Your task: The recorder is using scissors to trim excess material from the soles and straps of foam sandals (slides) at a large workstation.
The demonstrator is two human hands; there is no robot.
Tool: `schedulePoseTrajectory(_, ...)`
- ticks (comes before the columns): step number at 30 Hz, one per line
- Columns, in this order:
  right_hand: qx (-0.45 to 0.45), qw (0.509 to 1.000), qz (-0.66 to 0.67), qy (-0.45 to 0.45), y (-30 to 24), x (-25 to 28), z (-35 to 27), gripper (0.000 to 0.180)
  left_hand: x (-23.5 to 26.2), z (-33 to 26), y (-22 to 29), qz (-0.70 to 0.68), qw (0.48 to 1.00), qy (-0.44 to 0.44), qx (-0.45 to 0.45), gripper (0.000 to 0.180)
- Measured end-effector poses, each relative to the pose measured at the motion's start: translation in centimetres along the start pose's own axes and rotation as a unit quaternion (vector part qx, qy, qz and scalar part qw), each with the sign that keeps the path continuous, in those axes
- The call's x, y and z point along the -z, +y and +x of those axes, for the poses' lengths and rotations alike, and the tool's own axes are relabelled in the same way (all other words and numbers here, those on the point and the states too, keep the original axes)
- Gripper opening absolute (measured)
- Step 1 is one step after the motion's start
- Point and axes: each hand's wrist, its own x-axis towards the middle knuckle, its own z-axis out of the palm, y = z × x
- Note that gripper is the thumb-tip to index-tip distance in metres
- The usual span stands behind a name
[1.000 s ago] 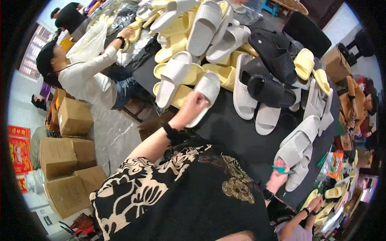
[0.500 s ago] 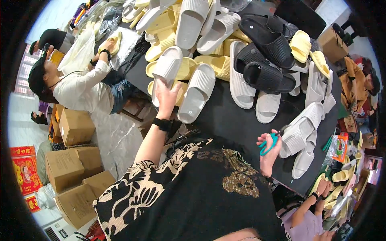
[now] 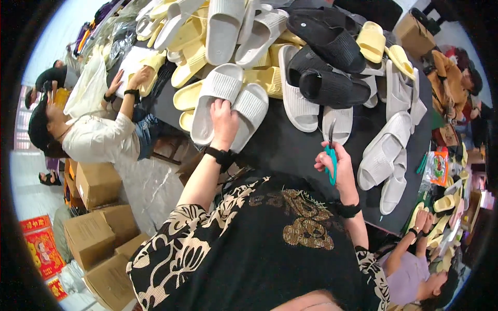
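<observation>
You were apparently positioning a pale-grey ribbed rubbery slipper over the black table, left hand half-closed on it, right hand wrapped round teal-handled metal scissors; steadiness seemed needed next.

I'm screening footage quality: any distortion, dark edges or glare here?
Head view: corners go black, cardboard boxes at left look tilted; head view: pale wall, upper left, looks washed out; head view: teal-handled scissors in the right hand read clearly.

The left hand partly hides a grey slipper; the picture's edge crops another slipper across the bench.
</observation>
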Motion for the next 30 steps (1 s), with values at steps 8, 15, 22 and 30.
schedulePoseTrajectory(8,-0.015,0.966,0.171,-0.195,-5.9,-3.6,0.7,0.037,5.1,0.8,4.9,-0.107,0.986,0.1,-0.075,0.025)
schedulePoseTrajectory(15,-0.072,0.933,0.183,-0.301,-8.4,-6.5,1.7,0.04,6.2,0.6,6.1,-0.076,0.978,0.132,-0.143,0.039)
schedulePoseTrajectory(22,-0.117,0.925,0.201,-0.302,-8.2,-6.9,2.8,0.04,7.1,0.3,7.5,-0.107,0.965,0.16,-0.178,0.04)
schedulePoseTrajectory(30,-0.086,0.936,0.212,-0.268,-8.7,-6.7,2.7,0.036,7.9,-0.3,8.3,-0.111,0.967,0.122,-0.193,0.037)
